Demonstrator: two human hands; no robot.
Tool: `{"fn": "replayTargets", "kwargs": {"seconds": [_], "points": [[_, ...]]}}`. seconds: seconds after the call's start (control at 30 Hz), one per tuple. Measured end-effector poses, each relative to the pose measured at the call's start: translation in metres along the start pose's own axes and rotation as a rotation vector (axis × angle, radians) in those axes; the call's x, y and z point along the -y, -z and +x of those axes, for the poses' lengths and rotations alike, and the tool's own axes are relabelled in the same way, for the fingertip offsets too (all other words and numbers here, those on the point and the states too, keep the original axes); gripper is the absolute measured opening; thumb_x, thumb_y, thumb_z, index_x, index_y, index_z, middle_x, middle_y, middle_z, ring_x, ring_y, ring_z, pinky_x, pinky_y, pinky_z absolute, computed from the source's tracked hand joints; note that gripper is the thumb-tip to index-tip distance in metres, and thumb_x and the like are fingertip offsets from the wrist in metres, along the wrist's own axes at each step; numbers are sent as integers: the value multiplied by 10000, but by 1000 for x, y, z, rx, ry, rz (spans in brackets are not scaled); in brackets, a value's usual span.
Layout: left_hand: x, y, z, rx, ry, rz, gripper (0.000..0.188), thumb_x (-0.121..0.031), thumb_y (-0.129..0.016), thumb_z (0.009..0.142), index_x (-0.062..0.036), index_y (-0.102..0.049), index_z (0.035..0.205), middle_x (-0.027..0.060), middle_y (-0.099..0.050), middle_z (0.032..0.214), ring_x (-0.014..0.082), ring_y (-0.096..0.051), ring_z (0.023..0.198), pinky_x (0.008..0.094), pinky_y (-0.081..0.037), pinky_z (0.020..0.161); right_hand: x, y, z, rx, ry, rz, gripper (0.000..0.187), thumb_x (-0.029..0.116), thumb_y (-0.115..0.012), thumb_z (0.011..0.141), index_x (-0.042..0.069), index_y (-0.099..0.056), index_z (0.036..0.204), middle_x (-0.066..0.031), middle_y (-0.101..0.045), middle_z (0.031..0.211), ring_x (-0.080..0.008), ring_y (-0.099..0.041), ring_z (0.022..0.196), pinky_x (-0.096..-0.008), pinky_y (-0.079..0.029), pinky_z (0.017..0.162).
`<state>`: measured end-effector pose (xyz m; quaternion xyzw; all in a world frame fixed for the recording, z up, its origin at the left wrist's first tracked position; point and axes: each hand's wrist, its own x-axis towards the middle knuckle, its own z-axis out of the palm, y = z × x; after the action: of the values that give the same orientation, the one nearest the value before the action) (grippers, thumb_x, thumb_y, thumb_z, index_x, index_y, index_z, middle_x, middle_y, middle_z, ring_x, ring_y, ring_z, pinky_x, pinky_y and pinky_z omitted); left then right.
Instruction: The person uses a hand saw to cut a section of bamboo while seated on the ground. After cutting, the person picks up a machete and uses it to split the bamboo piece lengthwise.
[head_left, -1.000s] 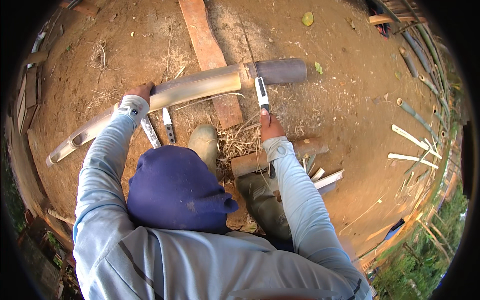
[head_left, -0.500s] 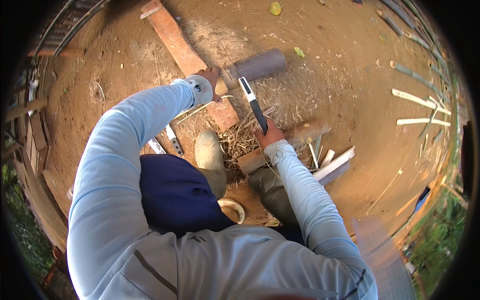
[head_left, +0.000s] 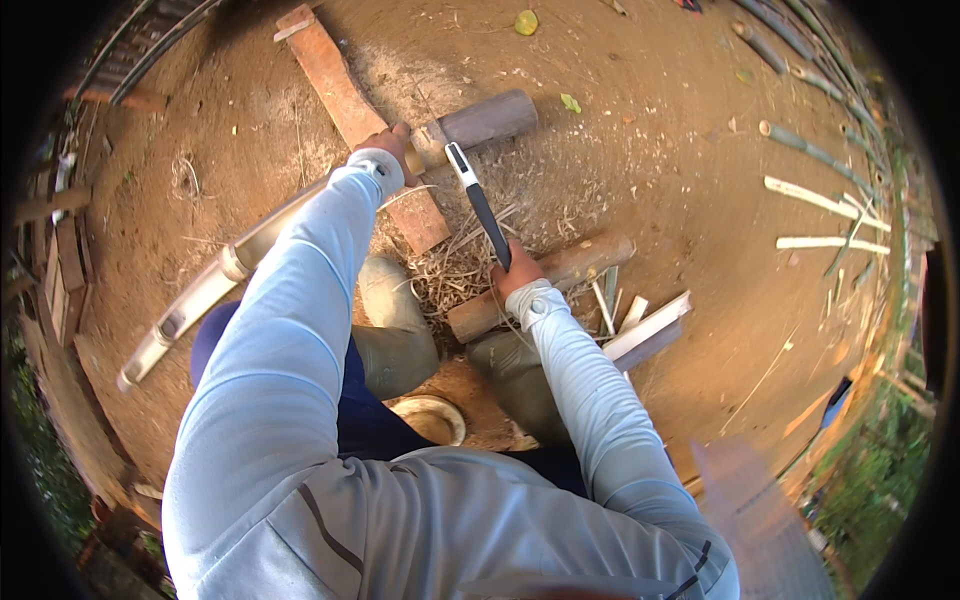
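Observation:
My left hand (head_left: 395, 150) is closed round a bamboo length beside an orange-brown plank (head_left: 335, 80). A grey-brown bamboo section (head_left: 490, 120) extends to the right of that hand. A pale split bamboo pole (head_left: 235, 262) slants down to the left from under my forearm; whether both are one piece is hidden. My right hand (head_left: 518, 270) grips the lower end of a long black-handled tool (head_left: 484, 212) with a white head, its tip close to the bamboo. Pale shavings (head_left: 440, 275) are heaped below the plank, near my boot (head_left: 385, 295).
A thick brown log (head_left: 570, 275) lies near my right hand, with cut pale strips (head_left: 650, 335) beside it. Bamboo poles (head_left: 810, 150) and more strips (head_left: 820, 200) lie at the right. A round pale container (head_left: 430, 418) sits between my legs. Boards (head_left: 70, 275) line the left side.
My left forearm has straightened and swung inward, baring the pale bamboo pole on the left. Two knife-like objects near my boot are now out of sight. My right hand keeps its grip.

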<state>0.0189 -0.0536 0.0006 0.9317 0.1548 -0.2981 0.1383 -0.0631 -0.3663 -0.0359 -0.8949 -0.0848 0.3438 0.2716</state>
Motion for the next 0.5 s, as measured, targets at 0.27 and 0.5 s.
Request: {"fn": "replayTargets", "kwargs": {"seconds": [0.27,0.5], "points": [[40,-8,44,64,-111,-108,1078,-289,-875,576,-3,-349,1473,257,-643,1223,381,-632,1143,414,-511,976,31,43,-34,-1,174,58,406,256,-681,877,39,-510,1174,-224,-631,879,-450,-621,835,-495,-473,743],[24,0,29,106,-59,-105,1051,-296,-869,592,-34,-357,1472,253,-629,1246,379,-620,1164,420,-512,976,28,48,-64,14,83,120,435,279,-672,899,47,-506,1229,-220,-645,922,-432,-636,856,-483,-486,740]]}}
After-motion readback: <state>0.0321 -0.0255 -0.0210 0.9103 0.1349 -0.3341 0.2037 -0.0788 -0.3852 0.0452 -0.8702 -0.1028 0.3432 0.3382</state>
